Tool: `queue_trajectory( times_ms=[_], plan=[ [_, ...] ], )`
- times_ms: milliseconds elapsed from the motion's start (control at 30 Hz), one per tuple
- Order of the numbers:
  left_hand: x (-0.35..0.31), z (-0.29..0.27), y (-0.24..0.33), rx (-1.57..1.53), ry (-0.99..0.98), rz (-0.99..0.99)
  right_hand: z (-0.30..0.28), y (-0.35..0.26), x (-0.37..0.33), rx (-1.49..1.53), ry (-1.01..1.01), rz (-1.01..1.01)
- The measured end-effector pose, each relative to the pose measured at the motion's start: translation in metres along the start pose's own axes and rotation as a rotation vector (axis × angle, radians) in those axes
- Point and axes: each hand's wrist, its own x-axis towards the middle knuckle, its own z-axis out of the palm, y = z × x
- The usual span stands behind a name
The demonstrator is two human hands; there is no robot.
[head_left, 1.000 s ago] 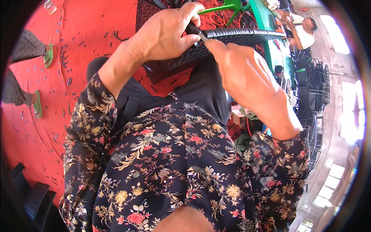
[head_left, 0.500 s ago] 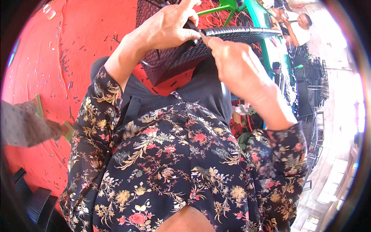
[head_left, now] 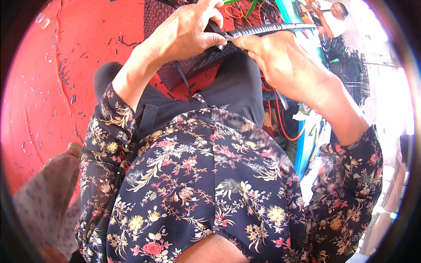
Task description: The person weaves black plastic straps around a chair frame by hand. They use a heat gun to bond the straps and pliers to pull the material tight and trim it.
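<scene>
Both hands meet at the rim of a dark woven basket (head_left: 184, 65) resting on the person's lap above a red floor (head_left: 57, 65). The left hand (head_left: 188, 30) is clenched on the rim; the right hand (head_left: 280, 61) pinches a thin dark strip (head_left: 228, 37) there — fingertips nearly touching.

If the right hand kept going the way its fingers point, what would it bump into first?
Most likely the left hand: the right hand points at it across the basket rim, fingertips nearly meeting. Depth is hard to judge.
</scene>
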Motion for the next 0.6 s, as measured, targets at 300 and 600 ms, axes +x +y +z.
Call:
queue_trajectory(
  times_ms=[300, 600],
  plan=[
    [-0.007, 0.005, 0.02, -0.02, -0.004, -0.043, -0.02, -0.013, -0.019, 0.246, -0.132, 0.257],
    [-0.015, 0.005, 0.024, 0.005, 0.029, 0.012, -0.029, -0.005, -0.025, 0.206, -0.219, 0.168]
  ],
)
